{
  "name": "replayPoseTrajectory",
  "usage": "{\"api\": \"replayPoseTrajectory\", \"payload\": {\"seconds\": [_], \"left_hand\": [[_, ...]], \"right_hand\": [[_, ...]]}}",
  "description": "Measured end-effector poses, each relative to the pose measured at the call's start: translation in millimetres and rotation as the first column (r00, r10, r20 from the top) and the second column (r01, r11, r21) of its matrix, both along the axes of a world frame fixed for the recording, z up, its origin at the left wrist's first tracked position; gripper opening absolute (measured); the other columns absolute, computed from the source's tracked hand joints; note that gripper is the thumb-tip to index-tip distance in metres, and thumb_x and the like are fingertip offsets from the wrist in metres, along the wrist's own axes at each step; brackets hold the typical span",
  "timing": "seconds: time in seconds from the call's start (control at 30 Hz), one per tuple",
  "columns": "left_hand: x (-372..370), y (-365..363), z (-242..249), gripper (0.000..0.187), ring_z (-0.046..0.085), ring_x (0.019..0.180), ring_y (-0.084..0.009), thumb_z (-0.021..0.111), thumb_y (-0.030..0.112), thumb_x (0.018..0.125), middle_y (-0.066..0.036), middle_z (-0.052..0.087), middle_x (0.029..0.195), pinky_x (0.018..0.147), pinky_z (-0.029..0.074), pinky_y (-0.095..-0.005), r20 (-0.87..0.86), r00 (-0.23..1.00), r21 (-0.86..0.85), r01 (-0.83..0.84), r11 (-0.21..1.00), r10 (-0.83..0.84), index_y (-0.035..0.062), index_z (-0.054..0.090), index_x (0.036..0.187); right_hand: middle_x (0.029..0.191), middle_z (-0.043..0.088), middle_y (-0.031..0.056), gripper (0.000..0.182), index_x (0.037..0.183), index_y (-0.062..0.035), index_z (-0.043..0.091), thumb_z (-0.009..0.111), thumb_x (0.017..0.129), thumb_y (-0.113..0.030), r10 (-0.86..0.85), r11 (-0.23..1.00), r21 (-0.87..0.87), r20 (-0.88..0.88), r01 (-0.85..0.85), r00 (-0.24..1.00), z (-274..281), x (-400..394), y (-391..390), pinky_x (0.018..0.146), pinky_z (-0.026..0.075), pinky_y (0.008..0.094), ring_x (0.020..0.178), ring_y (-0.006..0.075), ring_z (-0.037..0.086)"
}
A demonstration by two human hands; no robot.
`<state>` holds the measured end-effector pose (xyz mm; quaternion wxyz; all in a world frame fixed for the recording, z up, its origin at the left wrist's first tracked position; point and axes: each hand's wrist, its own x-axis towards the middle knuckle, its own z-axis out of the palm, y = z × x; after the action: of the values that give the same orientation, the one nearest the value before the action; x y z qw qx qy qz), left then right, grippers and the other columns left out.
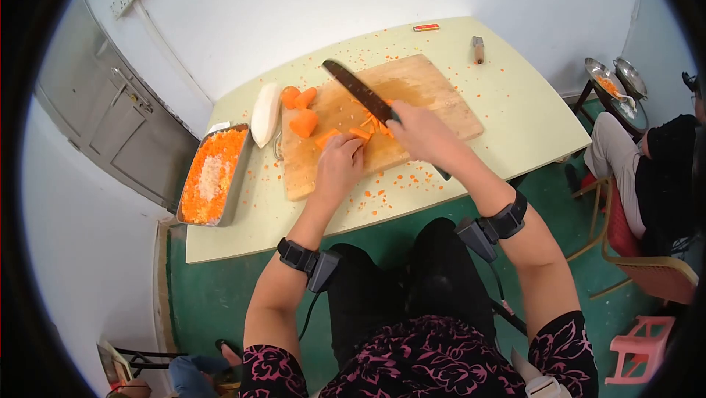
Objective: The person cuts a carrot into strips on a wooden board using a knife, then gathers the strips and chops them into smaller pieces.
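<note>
My right hand is wrapped round the handle of a kitchen knife, its dark blade slanting up and left over the wooden cutting board. With bent fingers, my left hand presses a piece of carrot against the board, close to the blade. Thin carrot strips lie beside the knife, partly covered by it. Larger carrot chunks rest at the board's left side. Next to them, off the board, lies a peeled white radish.
A metal tray of chopped orange and white vegetable stands at the table's left. A peeler-like tool and a small red box lie at the back. Carrot bits dot the table. Another person sits at right, near metal bowls.
</note>
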<state>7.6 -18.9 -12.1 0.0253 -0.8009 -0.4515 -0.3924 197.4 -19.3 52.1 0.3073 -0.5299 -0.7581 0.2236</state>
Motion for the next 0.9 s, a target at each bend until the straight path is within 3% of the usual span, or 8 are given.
{"api": "replayPoseTrajectory", "payload": {"seconds": [0.07,0.1,0.3,0.37,0.7,0.9], "left_hand": [[2,-1,3,0.015,0.058,0.088,-0.0298,0.059,0.002,0.075,-0.015,0.063,0.093,0.078,0.047,-0.0363,-0.023,1.000,0.037,-0.017,0.999,0.018,-0.0028,0.066,0.087],[1,0,3,0.015,0.057,0.086,-0.0301,0.059,0.001,0.074,-0.015,0.063,0.091,0.077,0.047,-0.0363,-0.020,1.000,0.045,0.003,0.999,-0.002,-0.0030,0.065,0.086],[-3,2,6,0.017,0.054,0.084,-0.0317,0.056,0.000,0.073,-0.015,0.059,0.089,0.075,0.045,-0.0375,-0.053,0.997,0.012,0.051,0.999,-0.050,-0.0032,0.061,0.089],[-2,2,8,0.018,0.052,0.086,-0.0320,0.054,0.000,0.076,-0.014,0.058,0.092,0.075,0.044,-0.0383,-0.091,0.995,-0.008,0.034,0.999,-0.035,-0.0020,0.059,0.093],[-3,5,4,0.022,0.050,0.084,-0.0312,0.057,0.003,0.075,-0.014,0.055,0.093,0.074,0.043,-0.0390,-0.101,0.992,0.066,0.087,0.994,-0.080,-0.0023,0.057,0.096],[-1,6,2,0.015,0.051,0.082,-0.0319,0.055,0.001,0.078,-0.014,0.055,0.089,0.072,0.043,-0.0378,-0.060,0.995,0.075,0.079,0.994,-0.074,-0.0009,0.057,0.093]], "right_hand": [[0.068,0.057,0.0189,0.020,0.090,0.0011,0.048,0.050,0.087,-0.019,-0.016,0.975,0.218,0.252,-0.040,0.968,-2,-10,-5,0.055,0.046,0.0426,0.060,0.0330,0.058],[0.072,0.059,0.0202,0.021,0.087,0.0008,0.049,0.051,0.086,-0.020,-0.011,0.988,0.150,0.291,-0.034,0.957,5,-14,-11,0.063,0.046,0.0448,0.070,0.0365,0.058],[0.069,0.059,0.0197,0.019,0.084,0.0019,0.050,0.050,0.085,-0.017,0.020,0.991,0.110,0.403,-0.071,0.915,-1,-20,-10,0.062,0.048,0.0438,0.069,0.0364,0.060],[0.071,0.061,0.0202,0.012,0.083,0.0020,0.051,0.049,0.081,-0.010,0.029,0.986,0.135,0.424,-0.095,0.905,1,-21,-15,0.062,0.049,0.0427,0.069,0.0353,0.062],[0.065,0.060,0.0207,0.007,0.081,0.0031,0.049,0.051,0.075,-0.001,0.055,0.959,0.221,0.460,-0.175,0.886,-1,-23,-29,0.057,0.050,0.0409,0.063,0.0344,0.062],[0.067,0.060,0.0196,0.010,0.085,0.0034,0.048,0.045,0.082,-0.006,0.175,0.983,-0.046,0.536,-0.178,0.826,26,-21,-25,0.059,0.048,0.0420,0.065,0.0344,0.061]]}}
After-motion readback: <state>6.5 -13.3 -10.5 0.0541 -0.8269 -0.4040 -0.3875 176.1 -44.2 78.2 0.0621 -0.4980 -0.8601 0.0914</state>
